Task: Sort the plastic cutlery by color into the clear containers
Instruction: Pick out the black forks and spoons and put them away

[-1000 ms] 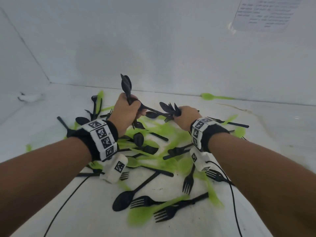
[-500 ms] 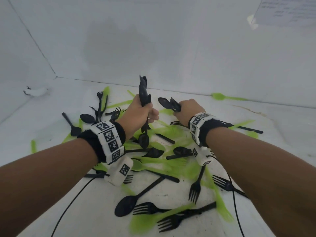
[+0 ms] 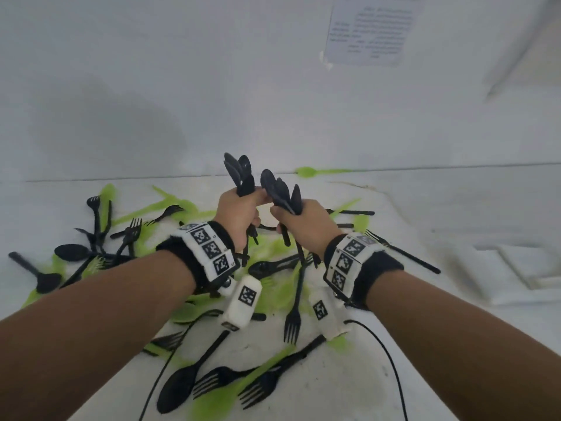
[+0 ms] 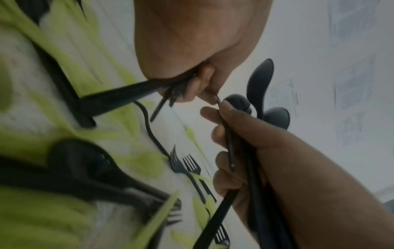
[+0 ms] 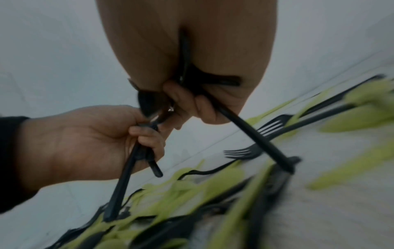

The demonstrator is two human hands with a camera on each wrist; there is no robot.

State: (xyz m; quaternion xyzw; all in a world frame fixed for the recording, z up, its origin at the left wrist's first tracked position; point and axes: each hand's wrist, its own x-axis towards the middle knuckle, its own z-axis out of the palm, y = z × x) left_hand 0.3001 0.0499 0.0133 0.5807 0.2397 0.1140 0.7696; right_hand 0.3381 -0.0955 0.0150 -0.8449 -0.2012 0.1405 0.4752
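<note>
Black and lime-green plastic cutlery lies in a heap on the white table (image 3: 409, 344). My left hand (image 3: 243, 211) grips a bundle of black spoons (image 3: 239, 174), bowls pointing up. Right beside it my right hand (image 3: 303, 223) grips a second bundle of black spoons (image 3: 280, 192), tilted toward the left one. The two hands touch above the pile. In the left wrist view the right hand (image 4: 245, 143) is wrapped round the spoon handles (image 4: 253, 168). The right wrist view shows the left hand (image 5: 89, 138) curled round black handles (image 5: 127, 168).
A black fork (image 3: 293, 323), a black spoon (image 3: 179, 387) and more forks lie near the front. One green spoon (image 3: 306, 171) sits alone by the back wall. A pale, blurred box shape (image 3: 516, 268) lies at the right. A paper sheet (image 3: 370, 28) hangs on the wall.
Both hands have risen and come together over the pile. The two spoon bundles now stand more upright and side by side, where the right one lay flatter before.
</note>
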